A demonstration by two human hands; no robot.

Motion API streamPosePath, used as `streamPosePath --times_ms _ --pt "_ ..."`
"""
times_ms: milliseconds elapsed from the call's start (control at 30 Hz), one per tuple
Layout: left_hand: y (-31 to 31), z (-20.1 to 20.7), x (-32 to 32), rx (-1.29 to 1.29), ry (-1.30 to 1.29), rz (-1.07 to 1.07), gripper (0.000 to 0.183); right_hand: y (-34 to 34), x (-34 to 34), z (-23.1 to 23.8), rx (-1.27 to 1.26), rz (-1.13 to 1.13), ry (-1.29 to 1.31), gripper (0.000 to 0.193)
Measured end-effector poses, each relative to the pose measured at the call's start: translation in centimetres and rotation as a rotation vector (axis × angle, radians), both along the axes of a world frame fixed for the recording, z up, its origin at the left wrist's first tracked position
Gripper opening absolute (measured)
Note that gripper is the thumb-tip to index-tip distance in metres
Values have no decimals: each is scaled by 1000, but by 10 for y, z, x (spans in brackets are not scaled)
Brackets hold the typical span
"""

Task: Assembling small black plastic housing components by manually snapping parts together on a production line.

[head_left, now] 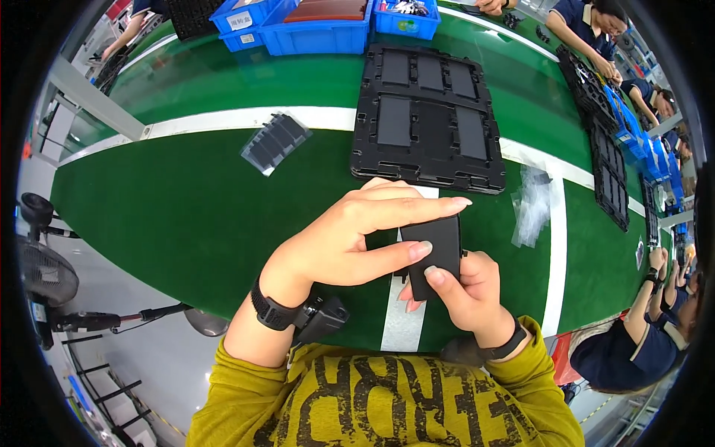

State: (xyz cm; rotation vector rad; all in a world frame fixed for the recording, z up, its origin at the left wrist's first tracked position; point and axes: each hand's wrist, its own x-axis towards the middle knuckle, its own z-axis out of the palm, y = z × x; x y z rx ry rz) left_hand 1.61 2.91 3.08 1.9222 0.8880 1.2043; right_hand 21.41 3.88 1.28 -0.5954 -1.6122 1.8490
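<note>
A flat black rectangular part [434,242] with a smooth face is held up in front of me, above the near edge of the green table [179,216]. My right hand [474,294] grips its lower right, thumb on the face and fingers behind. Across its top edge lie the long fingers of my left hand [346,235], whose thumb presses on the face. The part's back is hidden. Just beyond my hands sits a black tray [424,173] with similar-looking dark flat panels [394,121] in its compartments.
A clear bag of black strips [275,141] lies at the left, and crumpled clear film [532,208] at the right. Blue bins [316,39] line the far side. A fan [48,272] stands off the table's left. Other people [644,343] work along the right.
</note>
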Motion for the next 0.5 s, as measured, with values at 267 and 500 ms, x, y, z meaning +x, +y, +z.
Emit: streamPosePath --times_ms 267,500 --pt "-2 1 0 -21 -37 -14 46 1 0 3 6 42 -6 16" --pt "-1 -4 6 62 -43 21 47 -1 -3 0 -6 -18 10 16"
